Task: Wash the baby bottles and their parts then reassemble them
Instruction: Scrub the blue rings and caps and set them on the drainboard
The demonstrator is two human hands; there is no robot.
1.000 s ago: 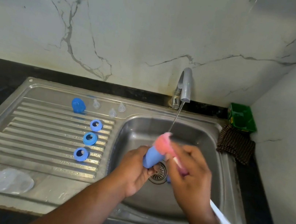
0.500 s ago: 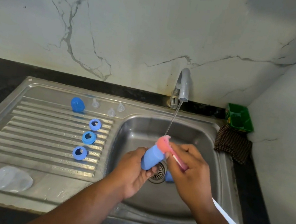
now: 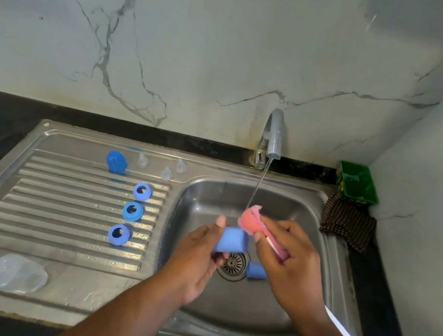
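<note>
Over the sink basin my left hand grips a blue bottle cap, its open end turned right. My right hand holds a pink sponge brush by its white handle, the sponge head just above and right of the cap, under the running water. A second blue cap lies by the drain. On the drainboard lie three blue collar rings, another blue cap and three clear teats. Clear bottles lie at the front left.
The grey tap runs a thin stream into the basin. A green tray and a dark checked cloth sit at the right of the sink, close to the marble side wall. Black counter surrounds the steel sink.
The pink sponge has come out of the blue cap and now sits just above it. My left hand has tipped the cap lower, its opening toward the right.
</note>
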